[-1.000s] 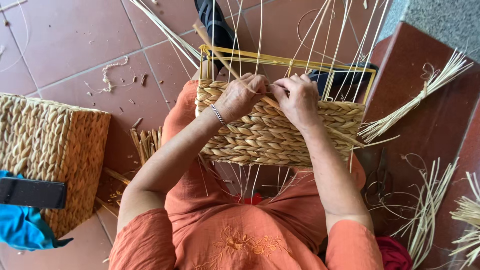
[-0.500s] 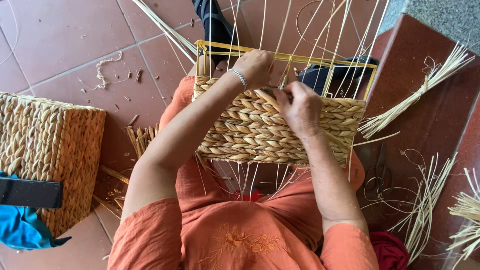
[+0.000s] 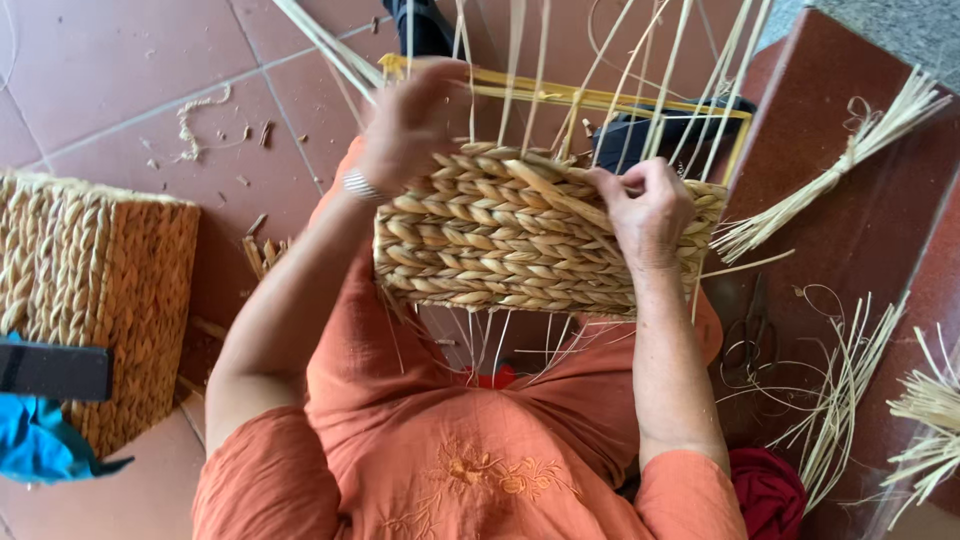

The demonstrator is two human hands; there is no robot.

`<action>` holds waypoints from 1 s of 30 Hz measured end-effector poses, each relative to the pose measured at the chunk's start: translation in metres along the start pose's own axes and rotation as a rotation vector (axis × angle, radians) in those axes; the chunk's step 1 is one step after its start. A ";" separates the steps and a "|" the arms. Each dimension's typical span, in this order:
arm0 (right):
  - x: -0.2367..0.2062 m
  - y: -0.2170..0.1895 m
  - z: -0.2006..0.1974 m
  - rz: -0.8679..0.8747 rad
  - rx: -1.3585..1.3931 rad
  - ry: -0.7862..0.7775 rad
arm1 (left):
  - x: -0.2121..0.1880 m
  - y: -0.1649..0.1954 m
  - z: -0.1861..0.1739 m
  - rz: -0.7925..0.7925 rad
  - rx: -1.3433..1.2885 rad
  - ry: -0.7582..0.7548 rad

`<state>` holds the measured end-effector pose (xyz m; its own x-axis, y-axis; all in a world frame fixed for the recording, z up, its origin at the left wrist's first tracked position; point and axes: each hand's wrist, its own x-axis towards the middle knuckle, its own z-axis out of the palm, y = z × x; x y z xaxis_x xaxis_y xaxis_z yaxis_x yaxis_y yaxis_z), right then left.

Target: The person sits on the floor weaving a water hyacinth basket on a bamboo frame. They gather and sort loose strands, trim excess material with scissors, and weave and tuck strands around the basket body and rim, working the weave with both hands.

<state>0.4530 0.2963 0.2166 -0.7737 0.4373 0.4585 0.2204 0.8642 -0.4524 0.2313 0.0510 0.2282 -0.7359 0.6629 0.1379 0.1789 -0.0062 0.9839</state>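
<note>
A half-woven straw basket rests on my lap, built on a yellow wire frame with thin upright stakes rising from it. My left hand, a bracelet at its wrist, is raised at the basket's upper left corner, fingers closed around a weaving strand that runs up and left. My right hand presses on the upper right of the woven wall, pinching a flat straw strand against it.
A finished woven basket stands on the tiled floor at the left, blue cloth beside it. Loose straw bundles lie on the red step at the right, near scissors. Straw scraps dot the tiles.
My left hand has risen from the woven wall to the upper left corner of the frame, pulling the strand up. My right hand has slid right along the top row.
</note>
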 end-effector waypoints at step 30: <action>-0.015 0.013 -0.020 0.194 0.245 -0.057 | -0.323 -0.186 -0.117 -0.650 0.379 1.016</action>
<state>0.4795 0.3060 0.2184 -0.7650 0.5675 0.3045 0.2232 0.6771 -0.7012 0.3591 -0.2493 0.0143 -0.8963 -0.4109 -0.1669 -0.3518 0.4295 0.8317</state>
